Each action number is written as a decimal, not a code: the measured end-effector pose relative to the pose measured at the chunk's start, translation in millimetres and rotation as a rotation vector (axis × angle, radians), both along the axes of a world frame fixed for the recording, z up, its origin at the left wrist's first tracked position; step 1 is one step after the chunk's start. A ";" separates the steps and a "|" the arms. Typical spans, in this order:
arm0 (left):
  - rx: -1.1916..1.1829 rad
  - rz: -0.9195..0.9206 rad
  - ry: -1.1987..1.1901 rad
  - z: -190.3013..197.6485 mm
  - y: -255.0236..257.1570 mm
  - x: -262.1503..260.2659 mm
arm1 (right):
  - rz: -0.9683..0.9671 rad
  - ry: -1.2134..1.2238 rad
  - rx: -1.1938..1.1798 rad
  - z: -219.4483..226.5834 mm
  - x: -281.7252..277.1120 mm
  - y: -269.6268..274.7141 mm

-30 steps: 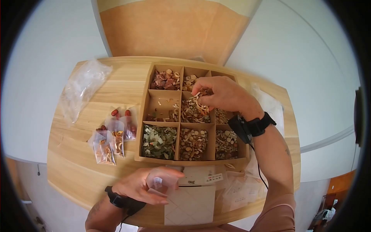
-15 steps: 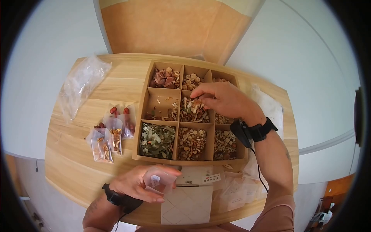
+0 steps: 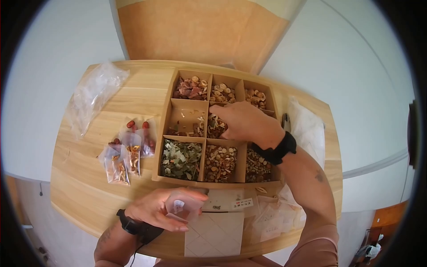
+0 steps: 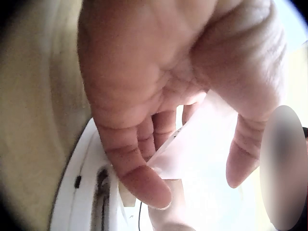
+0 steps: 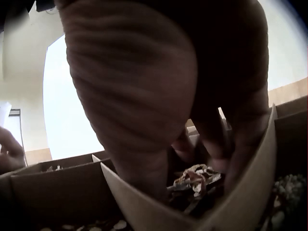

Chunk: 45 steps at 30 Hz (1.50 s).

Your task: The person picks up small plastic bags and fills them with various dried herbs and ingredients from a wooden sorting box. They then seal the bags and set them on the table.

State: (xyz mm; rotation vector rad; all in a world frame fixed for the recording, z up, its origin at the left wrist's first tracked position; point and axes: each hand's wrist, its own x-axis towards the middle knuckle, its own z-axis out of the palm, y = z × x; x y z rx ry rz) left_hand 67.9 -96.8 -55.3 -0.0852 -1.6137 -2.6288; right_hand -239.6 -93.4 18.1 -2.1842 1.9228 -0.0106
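Observation:
My left hand holds a small clear plastic bag over the table's near edge, thumb and fingers curved round it. In the left wrist view, the bag stands between the thumb and fingers. My right hand reaches down into the middle compartment of a divided cardboard box. Its thumb and fingers are spread over the dried herb slices there. In the right wrist view, pale dried pieces lie between thumb and fingers, below the cardboard dividers.
Filled small bags, some with red dates, stand left of the box. A large crumpled plastic bag lies at the far left, a white one at right. Flat clear bags and a white sheet lie in front.
My right hand held dried strips above the middle compartment, then lowered and spread its fingers into it; the strips are no longer seen raised. The left hand keeps the bag in nearly the same place.

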 end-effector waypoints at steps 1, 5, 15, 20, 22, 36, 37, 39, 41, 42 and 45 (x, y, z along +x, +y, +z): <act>-0.016 0.005 -0.020 1.2 -0.2 0.4 | 0.007 0.043 -0.030 -5.9 2.0 -0.8; -0.109 0.015 -0.037 2.8 -1.9 0.5 | -0.004 0.055 -0.121 -23.7 4.9 -3.4; -0.036 0.104 -0.086 2.7 -3.3 3.7 | -0.263 -0.463 0.062 13.5 -9.1 0.8; -0.041 0.144 0.020 4.3 -4.1 -1.5 | -0.326 -0.506 0.058 27.0 -9.1 11.5; -0.063 0.164 0.038 5.9 -5.5 -3.1 | -0.359 -0.552 0.079 29.5 -7.6 15.3; -0.242 0.277 0.118 11.1 2.3 -6.5 | -0.453 -0.645 0.043 16.7 -5.3 18.4; -0.273 0.292 0.158 8.8 1.0 -9.3 | -0.455 -0.669 0.040 23.2 -0.2 21.4; -0.325 0.296 0.148 9.5 1.1 -8.9 | -0.443 -0.701 0.054 25.5 4.8 26.1; -0.342 0.287 0.119 13.6 1.3 -8.5 | -0.414 -0.714 0.060 31.0 7.2 28.0; -0.346 0.285 0.103 15.4 2.0 -8.1 | -0.409 -0.741 0.048 36.2 9.3 29.9; -0.394 0.286 0.088 16.6 1.3 -8.7 | -0.359 -0.823 0.028 69.9 35.6 46.2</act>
